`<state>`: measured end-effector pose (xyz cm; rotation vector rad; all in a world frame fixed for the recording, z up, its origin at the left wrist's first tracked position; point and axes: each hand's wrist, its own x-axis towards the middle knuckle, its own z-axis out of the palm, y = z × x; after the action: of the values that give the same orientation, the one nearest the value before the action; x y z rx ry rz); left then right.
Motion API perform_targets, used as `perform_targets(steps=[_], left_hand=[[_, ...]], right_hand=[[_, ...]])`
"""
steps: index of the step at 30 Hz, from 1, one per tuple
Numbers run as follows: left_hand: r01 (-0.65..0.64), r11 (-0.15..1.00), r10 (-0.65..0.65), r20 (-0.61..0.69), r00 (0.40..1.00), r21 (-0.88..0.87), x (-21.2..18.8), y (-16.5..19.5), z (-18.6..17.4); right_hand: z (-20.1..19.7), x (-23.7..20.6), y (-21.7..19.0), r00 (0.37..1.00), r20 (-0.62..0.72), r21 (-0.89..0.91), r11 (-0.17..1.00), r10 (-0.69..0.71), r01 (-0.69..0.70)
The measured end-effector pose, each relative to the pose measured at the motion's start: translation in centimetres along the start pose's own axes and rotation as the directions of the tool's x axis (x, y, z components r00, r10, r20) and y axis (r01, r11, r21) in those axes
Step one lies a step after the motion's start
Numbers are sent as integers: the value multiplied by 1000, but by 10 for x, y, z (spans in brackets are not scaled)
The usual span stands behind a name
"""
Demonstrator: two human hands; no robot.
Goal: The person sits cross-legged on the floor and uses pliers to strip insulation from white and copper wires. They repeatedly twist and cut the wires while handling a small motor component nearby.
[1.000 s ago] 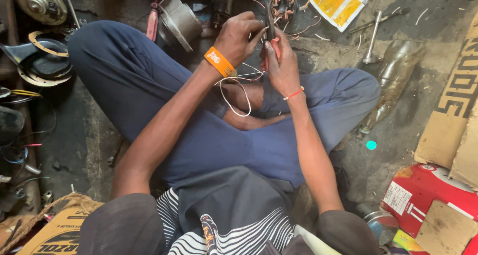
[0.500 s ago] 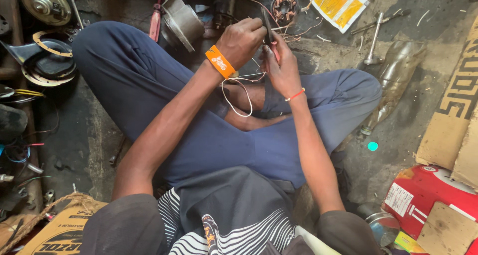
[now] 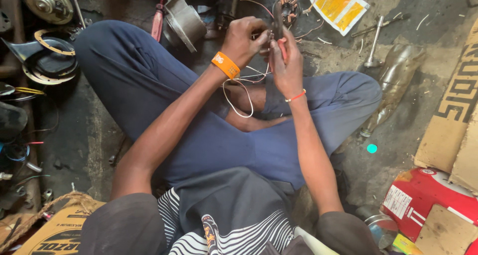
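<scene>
Two hands meet above the crossed legs of a seated person in dark blue trousers [image 3: 149,85]. The left hand [image 3: 244,38], with an orange wristband [image 3: 225,64] at its wrist, is closed in a pinch on the end of thin pale wires [image 3: 239,93]; the right hand [image 3: 285,65], marked by a red thread bracelet [image 3: 296,96], is clamped around a slim red-handled tool [image 3: 280,36]. Compared with the view one second ago, both hands sit slightly higher and closer to the copper-wound coil [image 3: 287,8] on the floor beyond them, and the loop of wire hangs lower toward the lap; the grips themselves look unchanged, which suggests fine work at the wire end continuing rather than a new step. The tool's long axis runs nearly upright in the frame, its dark tip pointing away from the person toward the coil, handle end buried in the palm. The wires trail from the pinch down and back toward the trousers. Left of the coil lies a grey metal housing [image 3: 185,23]; right of it, a yellow printed packet [image 3: 337,6] and a metal socket wrench [image 3: 373,41]
</scene>
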<state>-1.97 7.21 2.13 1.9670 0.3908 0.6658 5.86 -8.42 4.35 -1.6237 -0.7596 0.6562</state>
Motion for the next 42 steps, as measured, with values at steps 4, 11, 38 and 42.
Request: perform_targets(steps=[4, 11, 38, 42], left_hand=[[81, 995, -83, -26, 996, -61, 2, -4, 1], [136, 991, -136, -145, 980, -8, 3, -5, -3], [14, 1000, -9, -197, 980, 21, 5, -3, -11], [60, 996, -71, -168, 983, -68, 5, -3, -9]], right_hand=[[-9, 6, 8, 1000, 1, 178, 984, 31, -31], [-12, -1, 15, 966, 196, 70, 980, 171, -188], [-26, 4, 26, 967, 164, 74, 975, 195, -210], [-20, 2, 14, 960, 241, 57, 986, 140, -158]])
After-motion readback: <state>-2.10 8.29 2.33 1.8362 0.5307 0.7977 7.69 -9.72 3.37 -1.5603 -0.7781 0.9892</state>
